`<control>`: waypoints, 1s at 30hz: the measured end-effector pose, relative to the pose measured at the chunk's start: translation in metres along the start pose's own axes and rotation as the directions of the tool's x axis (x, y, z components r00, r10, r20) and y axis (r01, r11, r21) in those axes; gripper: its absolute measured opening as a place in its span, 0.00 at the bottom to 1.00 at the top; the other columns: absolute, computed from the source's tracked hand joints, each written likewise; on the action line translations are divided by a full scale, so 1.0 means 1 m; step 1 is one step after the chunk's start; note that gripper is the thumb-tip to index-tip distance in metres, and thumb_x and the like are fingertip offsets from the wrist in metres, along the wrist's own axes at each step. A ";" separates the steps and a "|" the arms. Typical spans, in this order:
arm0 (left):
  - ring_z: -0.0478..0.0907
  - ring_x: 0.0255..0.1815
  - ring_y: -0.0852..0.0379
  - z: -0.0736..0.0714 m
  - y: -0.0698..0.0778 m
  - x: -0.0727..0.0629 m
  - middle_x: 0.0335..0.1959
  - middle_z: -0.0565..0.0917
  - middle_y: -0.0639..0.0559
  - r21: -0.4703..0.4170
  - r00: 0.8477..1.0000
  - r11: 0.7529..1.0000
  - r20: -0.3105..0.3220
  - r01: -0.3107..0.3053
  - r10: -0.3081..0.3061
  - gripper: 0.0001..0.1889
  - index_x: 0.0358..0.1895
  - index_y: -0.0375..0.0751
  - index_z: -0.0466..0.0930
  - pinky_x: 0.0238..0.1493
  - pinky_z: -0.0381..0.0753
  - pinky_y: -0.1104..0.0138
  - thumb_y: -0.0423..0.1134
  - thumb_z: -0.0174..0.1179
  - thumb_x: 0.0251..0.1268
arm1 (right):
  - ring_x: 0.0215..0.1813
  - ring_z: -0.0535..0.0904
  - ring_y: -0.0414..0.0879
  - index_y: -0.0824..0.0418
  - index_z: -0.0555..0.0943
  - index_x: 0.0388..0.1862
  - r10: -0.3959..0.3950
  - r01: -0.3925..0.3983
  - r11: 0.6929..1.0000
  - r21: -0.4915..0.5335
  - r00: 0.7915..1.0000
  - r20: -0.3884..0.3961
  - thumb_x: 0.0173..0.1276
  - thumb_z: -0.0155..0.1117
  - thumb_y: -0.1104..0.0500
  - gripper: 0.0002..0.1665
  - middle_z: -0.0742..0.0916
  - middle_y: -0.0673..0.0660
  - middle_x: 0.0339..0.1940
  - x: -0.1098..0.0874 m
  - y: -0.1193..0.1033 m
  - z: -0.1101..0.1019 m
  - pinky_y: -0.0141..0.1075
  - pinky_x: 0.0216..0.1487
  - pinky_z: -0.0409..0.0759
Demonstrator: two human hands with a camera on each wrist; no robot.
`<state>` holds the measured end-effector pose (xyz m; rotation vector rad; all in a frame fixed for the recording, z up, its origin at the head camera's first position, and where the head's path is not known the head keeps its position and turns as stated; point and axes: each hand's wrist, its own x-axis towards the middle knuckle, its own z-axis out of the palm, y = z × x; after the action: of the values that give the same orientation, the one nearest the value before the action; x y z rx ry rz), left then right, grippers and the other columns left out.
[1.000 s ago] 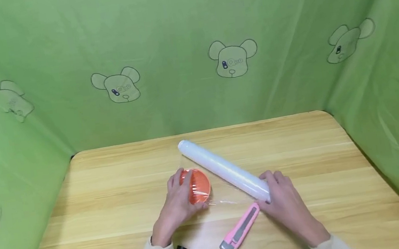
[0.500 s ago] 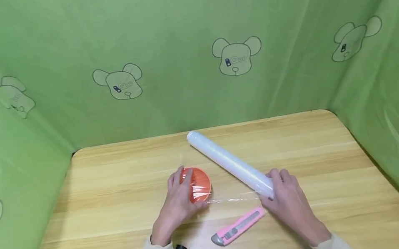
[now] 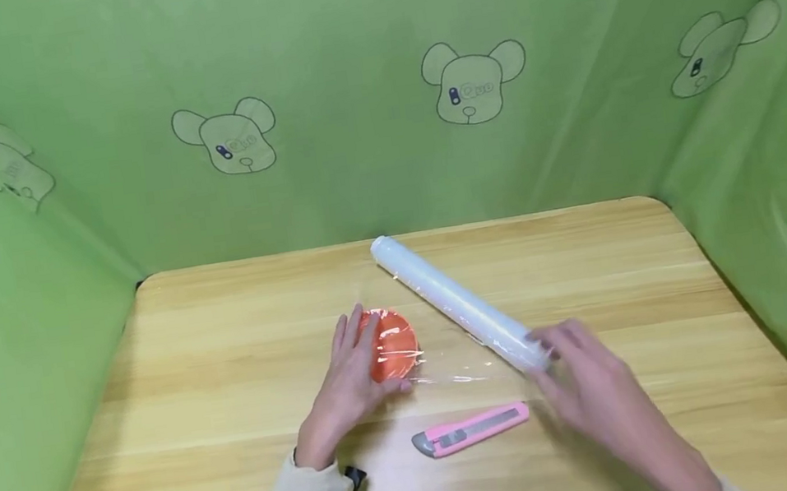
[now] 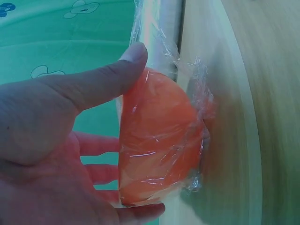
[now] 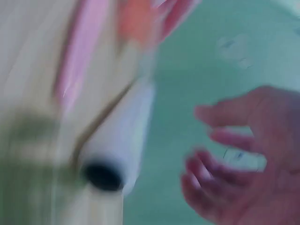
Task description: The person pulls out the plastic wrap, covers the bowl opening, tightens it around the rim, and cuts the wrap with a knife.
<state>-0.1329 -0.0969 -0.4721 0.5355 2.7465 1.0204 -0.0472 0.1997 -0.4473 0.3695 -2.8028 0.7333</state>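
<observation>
My left hand grips a small orange bowl from its left side, thumb at the near rim and fingers around the far side. Clear cling film covers the bowl's top, and in the left wrist view its crumpled edge bunches along the bowl's side. More film stretches toward the white cling film roll, which lies slantwise on the table. At the roll's near end is my right hand, blurred. The right wrist view shows its loosely bent fingers apart from the roll's hollow end.
A pink utility knife with a grey end lies in front of the bowl and roll, between my forearms. Green cloth with bear-head prints walls in the wooden table at the back and both sides.
My right hand has let go of the roll and drawn back right. The roll shifted right, and the knife turned to lie more crosswise. My left hand stays on the bowl.
</observation>
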 end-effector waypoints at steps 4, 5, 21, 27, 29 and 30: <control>0.39 0.83 0.33 -0.004 0.003 0.002 0.84 0.47 0.37 -0.002 1.000 1.000 -0.018 -0.004 0.004 0.56 0.80 0.36 0.57 0.77 0.58 0.41 0.44 0.82 0.49 | 0.36 0.77 0.36 0.56 0.85 0.54 -0.216 0.208 0.976 0.066 0.965 0.151 0.64 0.76 0.60 0.19 0.84 0.47 0.41 -0.006 -0.030 0.016 0.31 0.36 0.84; 0.39 0.83 0.34 -0.005 0.004 0.002 0.84 0.46 0.38 -0.010 1.000 1.000 -0.020 0.002 -0.002 0.57 0.80 0.37 0.57 0.77 0.58 0.41 0.44 0.83 0.49 | 0.34 0.74 0.34 0.55 0.85 0.55 -0.246 0.237 0.969 0.070 0.949 0.199 0.66 0.74 0.58 0.18 0.83 0.44 0.39 -0.006 -0.034 0.023 0.29 0.33 0.81; 0.37 0.83 0.35 0.004 -0.003 -0.004 0.84 0.42 0.37 -0.075 0.999 0.997 -0.050 0.010 -0.014 0.60 0.81 0.38 0.57 0.77 0.56 0.40 0.44 0.85 0.43 | 0.32 0.64 0.35 0.47 0.75 0.34 -0.355 0.367 0.930 0.027 0.878 0.322 0.60 0.77 0.46 0.17 0.72 0.38 0.30 -0.009 -0.036 0.063 0.27 0.28 0.67; 0.43 0.82 0.34 0.001 -0.009 -0.005 0.84 0.40 0.38 -0.180 0.999 0.984 -0.048 0.013 -0.022 0.65 0.83 0.45 0.51 0.73 0.64 0.39 0.44 0.86 0.41 | 0.31 0.71 0.32 0.47 0.76 0.39 -0.384 0.361 0.923 0.135 0.892 0.239 0.64 0.75 0.55 0.14 0.78 0.36 0.29 -0.009 -0.032 0.045 0.28 0.31 0.76; 0.45 0.82 0.34 -0.001 -0.011 -0.005 0.84 0.41 0.38 -0.206 0.999 0.978 -0.047 0.014 -0.024 0.66 0.83 0.44 0.49 0.72 0.64 0.38 0.46 0.86 0.41 | 0.36 0.80 0.35 0.49 0.79 0.50 -0.379 0.358 0.924 0.136 0.907 0.186 0.65 0.74 0.57 0.17 0.84 0.40 0.35 -0.007 -0.033 0.032 0.32 0.38 0.84; 0.46 0.82 0.33 -0.002 -0.012 -0.005 0.84 0.41 0.38 -0.215 0.999 0.977 -0.047 0.016 -0.026 0.67 0.84 0.43 0.48 0.72 0.65 0.38 0.46 0.86 0.41 | 0.40 0.82 0.37 0.50 0.79 0.56 -0.371 0.352 0.926 0.135 0.915 0.160 0.66 0.74 0.58 0.21 0.85 0.41 0.38 -0.006 -0.033 0.024 0.34 0.43 0.86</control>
<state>-0.1319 -0.1082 -0.4786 0.4517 2.6314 1.3211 -0.0356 0.1610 -0.4551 0.9926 -2.7424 0.7913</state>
